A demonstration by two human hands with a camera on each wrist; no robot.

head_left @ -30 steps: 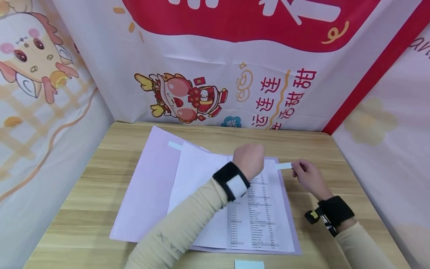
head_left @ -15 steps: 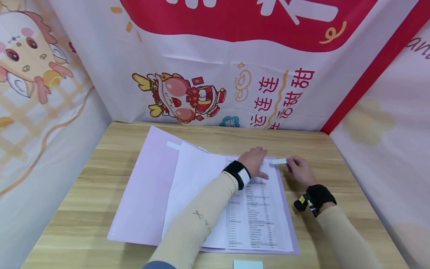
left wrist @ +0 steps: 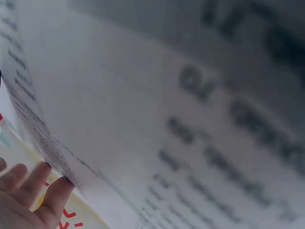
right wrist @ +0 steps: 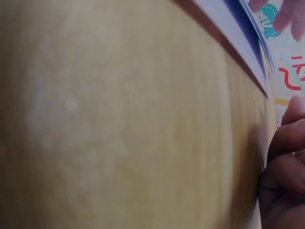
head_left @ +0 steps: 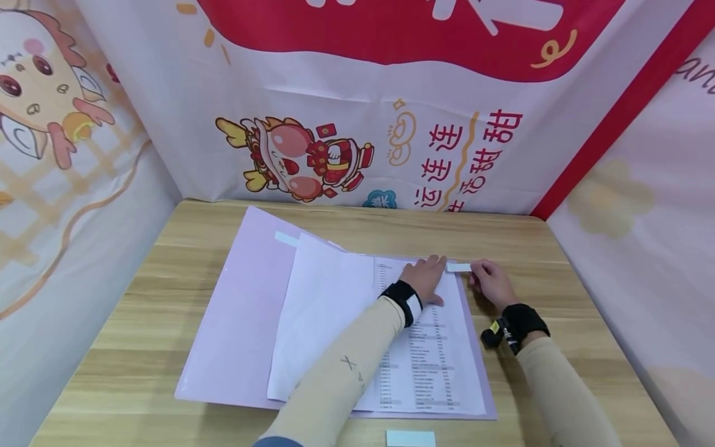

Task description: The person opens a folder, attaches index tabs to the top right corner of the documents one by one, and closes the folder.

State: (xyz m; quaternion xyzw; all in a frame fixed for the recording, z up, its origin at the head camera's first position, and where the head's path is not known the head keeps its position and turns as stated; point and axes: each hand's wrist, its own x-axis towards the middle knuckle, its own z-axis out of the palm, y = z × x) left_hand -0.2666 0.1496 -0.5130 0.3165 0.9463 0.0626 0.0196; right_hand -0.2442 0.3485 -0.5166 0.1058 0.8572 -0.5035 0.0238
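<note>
A lilac folder (head_left: 231, 329) lies spread on the table, with a white printed page (head_left: 436, 379) on its right side and a blank-looking sheet (head_left: 324, 310) turned to the left. My left hand (head_left: 426, 279) rests on the upper part of the printed page, fingers extended toward its top right corner. Beside it, my right hand (head_left: 494, 284) pinches the outer end of a pale blue sticky tab (head_left: 459, 267). The tab's inner end overlaps the page corner. In the right wrist view the curled right fingers (right wrist: 286, 138) show at the edge; the tab is hidden there.
Another pale blue tab (head_left: 286, 238) sticks out beyond the turned sheet at the upper left. A pale blue sticky-note pad (head_left: 410, 438) lies at the table's near edge. Printed cloth (head_left: 357, 93) hangs behind the wooden table (head_left: 139, 347).
My left hand has gone from a curled shape above the page to lying on it with fingers extended. My right hand has shifted left, bringing the tab further over the page corner.
</note>
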